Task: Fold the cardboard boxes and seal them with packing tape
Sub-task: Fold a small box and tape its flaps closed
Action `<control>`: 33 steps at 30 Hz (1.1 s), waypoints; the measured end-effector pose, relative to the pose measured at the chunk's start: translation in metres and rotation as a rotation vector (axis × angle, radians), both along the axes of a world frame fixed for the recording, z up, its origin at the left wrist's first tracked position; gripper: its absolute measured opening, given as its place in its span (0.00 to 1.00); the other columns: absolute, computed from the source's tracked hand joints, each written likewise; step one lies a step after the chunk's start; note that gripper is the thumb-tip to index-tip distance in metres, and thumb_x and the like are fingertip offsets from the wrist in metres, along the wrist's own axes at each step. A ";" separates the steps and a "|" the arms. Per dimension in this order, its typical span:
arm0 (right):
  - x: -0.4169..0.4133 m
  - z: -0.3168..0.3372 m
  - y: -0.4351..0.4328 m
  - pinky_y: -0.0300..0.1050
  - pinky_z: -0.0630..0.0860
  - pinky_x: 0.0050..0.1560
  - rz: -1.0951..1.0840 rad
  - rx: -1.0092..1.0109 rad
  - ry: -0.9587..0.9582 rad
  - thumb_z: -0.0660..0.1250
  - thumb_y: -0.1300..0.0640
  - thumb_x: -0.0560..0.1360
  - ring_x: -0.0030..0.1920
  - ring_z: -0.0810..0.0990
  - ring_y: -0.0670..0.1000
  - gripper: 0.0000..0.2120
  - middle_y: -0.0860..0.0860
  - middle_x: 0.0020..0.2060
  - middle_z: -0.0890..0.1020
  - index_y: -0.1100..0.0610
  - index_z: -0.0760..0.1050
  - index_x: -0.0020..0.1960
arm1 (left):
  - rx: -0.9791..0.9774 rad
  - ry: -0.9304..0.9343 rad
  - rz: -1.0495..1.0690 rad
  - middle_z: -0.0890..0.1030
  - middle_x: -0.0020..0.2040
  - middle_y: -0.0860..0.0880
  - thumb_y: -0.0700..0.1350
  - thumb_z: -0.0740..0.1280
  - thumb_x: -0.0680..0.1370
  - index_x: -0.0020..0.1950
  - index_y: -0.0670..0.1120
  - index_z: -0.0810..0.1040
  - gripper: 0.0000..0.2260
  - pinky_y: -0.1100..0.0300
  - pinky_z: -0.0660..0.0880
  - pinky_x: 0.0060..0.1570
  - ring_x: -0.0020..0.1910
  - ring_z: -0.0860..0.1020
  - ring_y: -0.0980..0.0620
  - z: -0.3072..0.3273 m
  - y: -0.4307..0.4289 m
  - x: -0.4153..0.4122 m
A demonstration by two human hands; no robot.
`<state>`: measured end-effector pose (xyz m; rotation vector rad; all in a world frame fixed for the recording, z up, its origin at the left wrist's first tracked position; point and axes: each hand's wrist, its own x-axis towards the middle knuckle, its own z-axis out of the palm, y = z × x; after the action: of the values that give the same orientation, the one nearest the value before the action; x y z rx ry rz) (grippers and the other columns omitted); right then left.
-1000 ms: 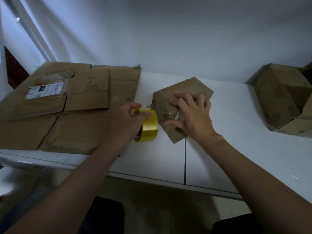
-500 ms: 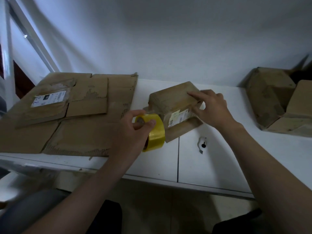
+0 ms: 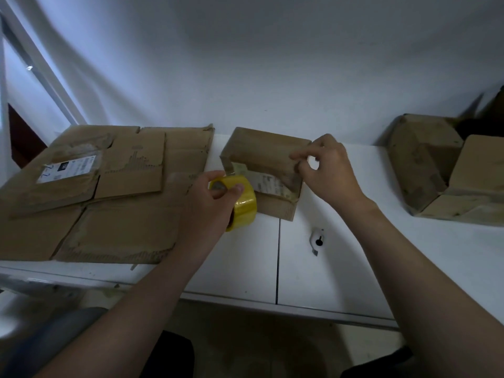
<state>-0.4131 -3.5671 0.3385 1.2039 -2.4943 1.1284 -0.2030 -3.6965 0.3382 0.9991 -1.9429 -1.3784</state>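
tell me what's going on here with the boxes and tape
A person is taping up a small box on the white table. The left hand grips a yellow tape roll at the box's near left corner, while the right hand pinches its right edge. Flattened cardboard lies to the left, and other boxes sit at the far right.

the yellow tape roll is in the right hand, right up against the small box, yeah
Not quite. The head view shows the yellow tape roll gripped in the left hand, not the right. The rest holds: it sits right up against the small box.
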 end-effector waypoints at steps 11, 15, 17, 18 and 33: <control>-0.011 -0.008 -0.007 0.41 0.73 0.63 0.072 -0.096 -0.410 0.67 0.57 0.77 0.59 0.76 0.45 0.12 0.47 0.58 0.74 0.42 0.82 0.55 | -0.049 -0.097 -0.084 0.78 0.55 0.55 0.56 0.71 0.78 0.69 0.54 0.73 0.21 0.50 0.78 0.55 0.57 0.77 0.52 -0.020 0.015 -0.039; -0.004 0.000 -0.005 0.37 0.70 0.62 0.084 -0.112 -0.386 0.61 0.46 0.83 0.60 0.75 0.41 0.12 0.40 0.55 0.79 0.43 0.83 0.59 | 0.016 -0.024 -0.007 0.74 0.49 0.62 0.53 0.70 0.78 0.68 0.52 0.73 0.19 0.55 0.76 0.53 0.53 0.75 0.55 -0.016 0.015 -0.053; 0.000 0.006 -0.004 0.36 0.70 0.62 0.083 -0.149 -0.393 0.59 0.46 0.84 0.60 0.75 0.41 0.14 0.37 0.53 0.79 0.43 0.83 0.59 | 0.063 0.031 0.037 0.73 0.47 0.65 0.53 0.71 0.78 0.67 0.54 0.73 0.18 0.53 0.78 0.52 0.52 0.76 0.56 -0.013 0.011 -0.056; 0.002 0.008 -0.003 0.36 0.70 0.61 0.082 -0.166 -0.391 0.60 0.47 0.84 0.59 0.76 0.41 0.13 0.37 0.52 0.80 0.42 0.83 0.59 | 0.071 0.050 0.046 0.73 0.48 0.65 0.53 0.71 0.78 0.67 0.54 0.73 0.18 0.51 0.79 0.53 0.51 0.76 0.56 -0.011 0.008 -0.057; 0.062 0.004 -0.004 0.48 0.77 0.61 0.141 0.049 -0.356 0.74 0.43 0.74 0.58 0.78 0.47 0.13 0.46 0.58 0.75 0.39 0.81 0.58 | -0.095 -0.192 -0.068 0.80 0.56 0.54 0.59 0.72 0.74 0.63 0.63 0.75 0.19 0.53 0.79 0.52 0.55 0.79 0.51 0.011 -0.053 0.003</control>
<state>-0.3513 -3.5708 0.3429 1.3097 -2.7409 1.4373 -0.1998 -3.7493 0.3492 1.0630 -2.1798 -1.2526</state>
